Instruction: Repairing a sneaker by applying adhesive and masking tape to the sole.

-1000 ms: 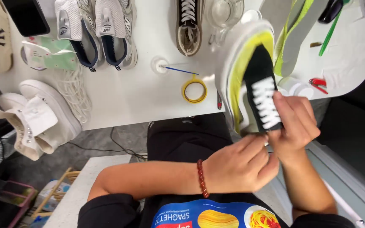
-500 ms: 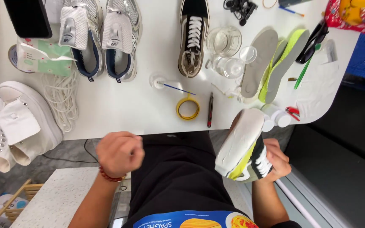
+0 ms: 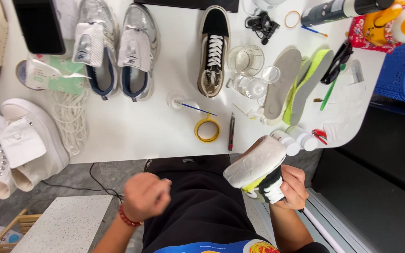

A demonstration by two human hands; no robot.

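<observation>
My right hand grips a black sneaker with white laces and a yellow stripe, held over my lap with its white sole turned up and away from me. My left hand is a loose fist above my lap, holding nothing that I can see; a red bead bracelet sits on its wrist. Both hands are below the near edge of the white table.
On the table: a roll of yellow tape, a dark pen, a black sneaker, a pair of silver sneakers, grey and yellow-green insoles, glass cups, two white bottles. White high-tops lie at left.
My left hand let go of the sneaker and moved left, closing into a fist. My right hand lowered the sneaker off the table and turned its sole upward.
</observation>
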